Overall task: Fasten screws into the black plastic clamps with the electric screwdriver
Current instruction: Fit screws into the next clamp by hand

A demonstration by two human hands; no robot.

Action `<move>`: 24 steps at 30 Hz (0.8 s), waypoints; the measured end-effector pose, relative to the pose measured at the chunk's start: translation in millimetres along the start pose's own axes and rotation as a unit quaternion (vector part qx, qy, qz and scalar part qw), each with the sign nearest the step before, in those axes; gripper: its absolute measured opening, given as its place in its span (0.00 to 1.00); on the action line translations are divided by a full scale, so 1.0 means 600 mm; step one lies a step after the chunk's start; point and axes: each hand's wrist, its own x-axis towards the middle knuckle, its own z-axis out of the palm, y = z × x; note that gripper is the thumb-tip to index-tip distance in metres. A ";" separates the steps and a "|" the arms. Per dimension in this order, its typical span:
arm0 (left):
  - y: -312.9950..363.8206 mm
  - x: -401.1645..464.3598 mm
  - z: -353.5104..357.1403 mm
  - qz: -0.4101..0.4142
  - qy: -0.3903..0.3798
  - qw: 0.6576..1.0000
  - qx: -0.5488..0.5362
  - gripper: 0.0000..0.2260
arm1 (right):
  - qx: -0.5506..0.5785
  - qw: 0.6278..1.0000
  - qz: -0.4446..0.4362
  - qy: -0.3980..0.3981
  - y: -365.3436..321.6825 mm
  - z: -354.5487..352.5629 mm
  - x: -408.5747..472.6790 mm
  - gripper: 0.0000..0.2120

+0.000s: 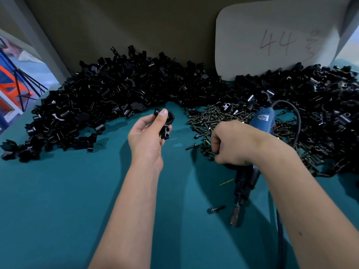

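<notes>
Right hand [231, 144] fingertips buried among screws [206, 121], screwdriver [245, 181] grip hidden by wrist, clamp pile [330, 117] cut off at right edge

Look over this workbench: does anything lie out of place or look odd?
One loose screw lies alone on the green table, apart from the screw pile, near the electric screwdriver tip. A yellowish sliver lies nearby.

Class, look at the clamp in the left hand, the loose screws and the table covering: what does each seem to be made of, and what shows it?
Clamp: black plastic by the look, moulded, with a soft sheen on its edges.
Screws: likely metal, dark olive finish, small glints on the heads.
Table covering: teal, matte, no reflections; perhaps felt or a rubber mat, hard to tell.
</notes>
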 end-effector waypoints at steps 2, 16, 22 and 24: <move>0.000 0.001 -0.001 0.002 -0.001 1.000 0.001 0.12 | 0.030 0.999 -0.016 0.006 0.010 0.001 0.002 0.06; -0.020 -0.013 0.017 0.069 -0.239 0.966 0.072 0.09 | 0.493 0.797 -0.111 0.330 0.030 0.010 0.026 0.03; -0.019 -0.019 0.017 0.082 -0.258 0.959 0.087 0.08 | 0.494 0.802 -0.132 0.308 0.020 0.027 0.037 0.04; -0.017 -0.020 0.017 0.080 -0.264 0.958 0.076 0.07 | 0.510 0.794 -0.136 0.300 0.022 0.027 0.038 0.03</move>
